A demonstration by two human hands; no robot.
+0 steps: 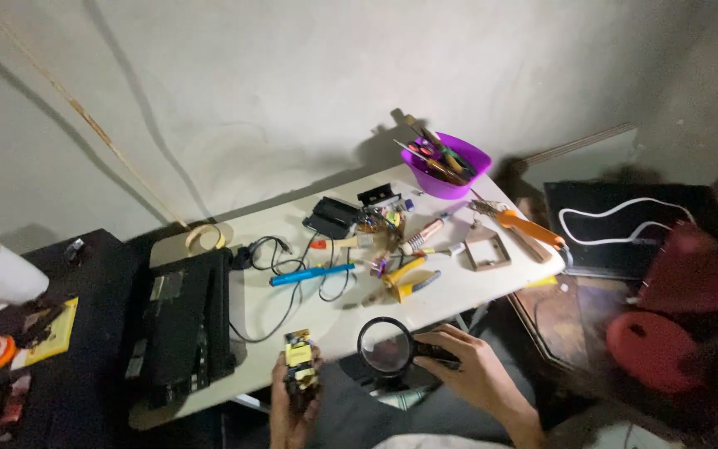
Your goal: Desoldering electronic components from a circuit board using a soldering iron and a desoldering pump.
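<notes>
Dim grey walls are closing in around a white bench [475, 287] that is running diagonally through the shot, and the action is sitting right at its near edge. Left hand [291, 407] is wrapping its fingers around a small circuit board [299, 362] with a yellow part on it, tilting it up towards the face, presumably so the components are catching what light there is. Right hand [467, 366] is gripping the black handle of a magnifying glass [386, 347], fingers curled shut on it, and is holding the lens just beside the board rather than squarely over it, so the two are lining up close above the lap. Behind them the bench is carrying plenty: a blue pen-shaped tool [312, 273] lying among loops of black cable [280, 287], yellow-handled pliers [409, 278], an orange-handled tool [521, 224], and a purple bowl [446, 170] bristling with screwdrivers at the far corner. A black case [180, 328] is taking up the left end, with a roll of tape [203, 238] just beyond it. That clutter is leaving little bare bench near the front edge, so the hands are working in the air.
</notes>
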